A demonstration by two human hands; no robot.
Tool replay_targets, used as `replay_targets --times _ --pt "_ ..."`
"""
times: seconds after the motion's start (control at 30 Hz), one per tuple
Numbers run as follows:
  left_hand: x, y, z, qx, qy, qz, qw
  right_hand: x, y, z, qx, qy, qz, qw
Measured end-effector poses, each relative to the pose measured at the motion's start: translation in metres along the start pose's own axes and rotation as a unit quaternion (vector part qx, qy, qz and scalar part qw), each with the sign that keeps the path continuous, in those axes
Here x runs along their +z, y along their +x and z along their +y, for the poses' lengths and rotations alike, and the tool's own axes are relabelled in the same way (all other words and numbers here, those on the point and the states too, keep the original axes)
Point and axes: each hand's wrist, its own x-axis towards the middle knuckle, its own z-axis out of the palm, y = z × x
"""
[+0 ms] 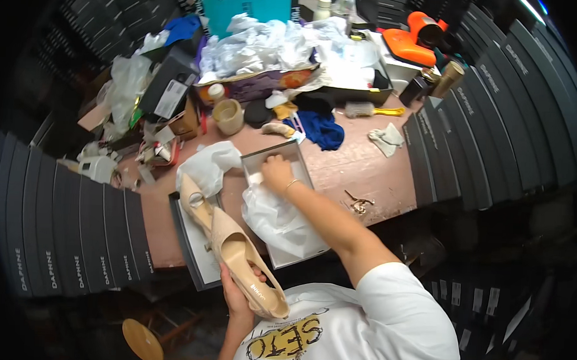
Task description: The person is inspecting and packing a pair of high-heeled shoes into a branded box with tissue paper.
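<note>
Presently, as seen from beside the worktop:

Left grip: clamped on the rear half of one beige shoe, fingers showing inside its opening, the toe pointing away from the body.

Second beige shoe: just past the held shoe's toe, partly behind it, a round ornament on top; whether the left grip bears it too, I cannot tell.

Box lid: dark outside, pale inside, beneath the shoes, just ahead of the left grip.

Right grip: down inside the far end of a grey-rimmed box; fingertips hidden, so together or apart cannot be told.

White tissue paper: in that box, on the near side of the right grip.

White wrapping: crumpled, left of the right grip.

Small gold-coloured piece: right of the right grip.

Blue cloth, brush with yellow handle: beyond the right grip, toward its right.

Pale jar: beyond it, toward its left.
</note>
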Motion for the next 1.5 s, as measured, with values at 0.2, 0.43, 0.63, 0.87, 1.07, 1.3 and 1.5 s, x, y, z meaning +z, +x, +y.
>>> replay_targets --times 0.2,0.43,0.63,0.87,1.07,1.3,1.5 --pt "0.003 0.006 -0.001 -0.083 0.005 -0.042 0.996 0.022 -0.008 0.02 0.022 0.021 -0.083 0.996" --pt "0.017 -0.011 0.002 -0.085 0.008 -0.096 0.992 -0.007 -0.005 0.005 -0.031 -0.023 -0.115 0.993" --pt "0.003 -0.015 -0.002 -0.067 -0.006 -0.08 0.995 -0.016 -0.004 -0.01 -0.053 -0.051 -0.212 0.974" --pt "0.002 -0.011 -0.002 -0.066 0.009 -0.062 0.996 -0.011 0.0 0.013 0.043 0.062 -0.049 0.996" --pt "0.002 0.001 -0.002 -0.08 -0.059 -0.088 0.991 -0.132 -0.048 0.001 0.125 0.721 -0.02 0.681" --pt "0.013 -0.002 -0.002 -0.059 -0.051 -0.112 0.991 -0.189 -0.124 -0.027 -0.125 0.555 0.036 0.821" --pt "0.025 -0.021 -0.004 -0.034 -0.069 -0.137 0.988 -0.184 -0.153 -0.072 -0.325 0.312 -0.045 0.892"
